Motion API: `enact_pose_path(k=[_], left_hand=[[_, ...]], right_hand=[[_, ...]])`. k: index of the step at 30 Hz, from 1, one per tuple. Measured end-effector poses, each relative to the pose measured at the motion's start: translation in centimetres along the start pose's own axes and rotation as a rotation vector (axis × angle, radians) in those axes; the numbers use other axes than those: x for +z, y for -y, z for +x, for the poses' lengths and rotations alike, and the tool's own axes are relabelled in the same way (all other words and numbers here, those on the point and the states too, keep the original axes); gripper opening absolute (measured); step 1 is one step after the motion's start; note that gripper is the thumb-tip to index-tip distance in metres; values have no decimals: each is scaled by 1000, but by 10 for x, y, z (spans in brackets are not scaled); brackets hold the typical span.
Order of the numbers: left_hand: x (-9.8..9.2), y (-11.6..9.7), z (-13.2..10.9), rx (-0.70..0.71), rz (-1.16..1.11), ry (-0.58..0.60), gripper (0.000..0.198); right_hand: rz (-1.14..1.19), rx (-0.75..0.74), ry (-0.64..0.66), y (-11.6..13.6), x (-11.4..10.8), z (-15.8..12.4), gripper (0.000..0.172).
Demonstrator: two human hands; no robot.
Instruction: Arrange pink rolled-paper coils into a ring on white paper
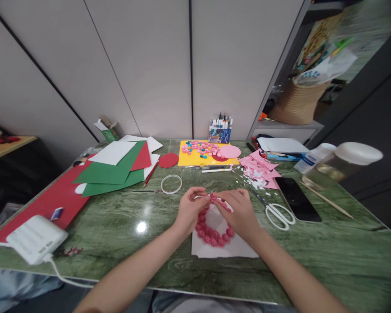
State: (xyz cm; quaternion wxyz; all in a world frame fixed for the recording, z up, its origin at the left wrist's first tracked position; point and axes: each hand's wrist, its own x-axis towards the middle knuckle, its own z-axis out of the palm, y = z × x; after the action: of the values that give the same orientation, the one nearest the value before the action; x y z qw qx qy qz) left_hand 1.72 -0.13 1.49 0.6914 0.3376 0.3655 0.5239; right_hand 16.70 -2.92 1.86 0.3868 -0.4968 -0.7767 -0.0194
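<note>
Pinching a pink piece (212, 198) in their fingers (230, 197), left hand (190, 208) and right hand (240, 211) meet beside pink flowers (217, 238).

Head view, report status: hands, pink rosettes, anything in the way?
Left hand and right hand meet at a small pink piece, grip unclear. Pink rosettes curve on white paper, partly hidden. Scissors close beside right hand, possibly in the way.

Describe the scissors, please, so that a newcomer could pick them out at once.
On the green patterned table, look to the right of the person's right hand. The scissors lie there, just left of the black smartphone, blades pointing away from the person. Two white looped handles set them apart from that flat, dark slab.
</note>
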Motion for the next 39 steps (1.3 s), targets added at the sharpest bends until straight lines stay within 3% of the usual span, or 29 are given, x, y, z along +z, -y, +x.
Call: enact_pose_path(k=[18, 26, 39], left_hand=[[0, -1, -1, 135, 320, 58, 21], [-3, -4, -8, 184, 216, 207, 17], [-4, -4, -9, 113, 198, 215, 15]], right_hand=[[-49, -88, 47, -3, -12, 5, 11], [31, -68, 10, -1, -18, 8, 19], [-11, -57, 9, -2, -17, 10, 27]])
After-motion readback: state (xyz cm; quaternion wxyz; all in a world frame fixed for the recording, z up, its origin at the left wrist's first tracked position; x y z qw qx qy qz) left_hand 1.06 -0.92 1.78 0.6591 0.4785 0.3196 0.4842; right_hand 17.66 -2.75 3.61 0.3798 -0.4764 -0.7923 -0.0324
